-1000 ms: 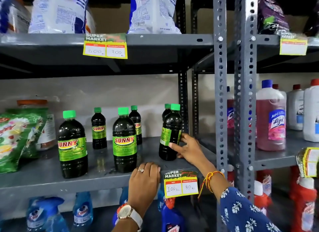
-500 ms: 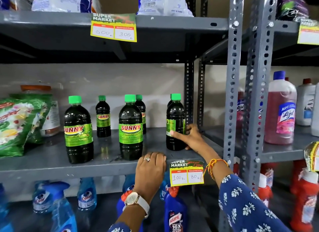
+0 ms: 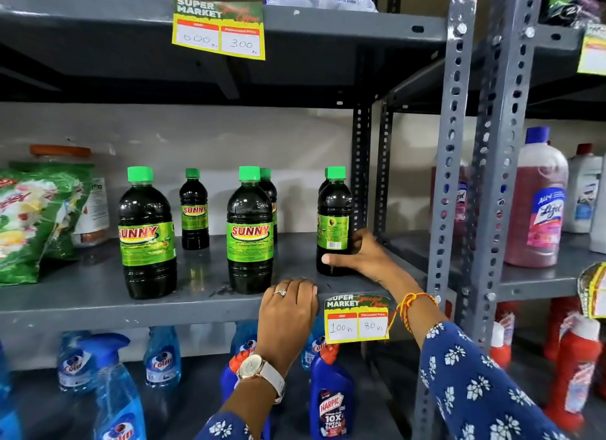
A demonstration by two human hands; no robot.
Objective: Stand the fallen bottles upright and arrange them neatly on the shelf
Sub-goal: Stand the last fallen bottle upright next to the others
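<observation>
Several dark Sunny bottles with green caps stand upright on the grey middle shelf (image 3: 98, 295). Two large ones stand in front, the left bottle (image 3: 146, 233) and the middle bottle (image 3: 250, 231). Smaller ones stand behind, one at the back left (image 3: 194, 210) and one half hidden behind the middle bottle. My right hand (image 3: 364, 257) grips the lower part of the rightmost bottle (image 3: 334, 223), which is upright with its back label facing me; another bottle hides behind it. My left hand (image 3: 288, 308) rests flat on the shelf's front edge, holding no bottle.
A green detergent pouch (image 3: 36, 220) and a jar sit at the shelf's left end. Perforated steel uprights (image 3: 454, 177) stand to the right, with pink Lizol bottles (image 3: 537, 207) beyond. Blue spray bottles (image 3: 118, 400) and Harpic bottles (image 3: 331, 403) fill the shelf below. A price tag (image 3: 357, 318) hangs on the edge.
The rightmost bottle was tilted a second ago and now stands upright, turned so its back label shows. My right hand stays on it. The view has moved closer and lower.
</observation>
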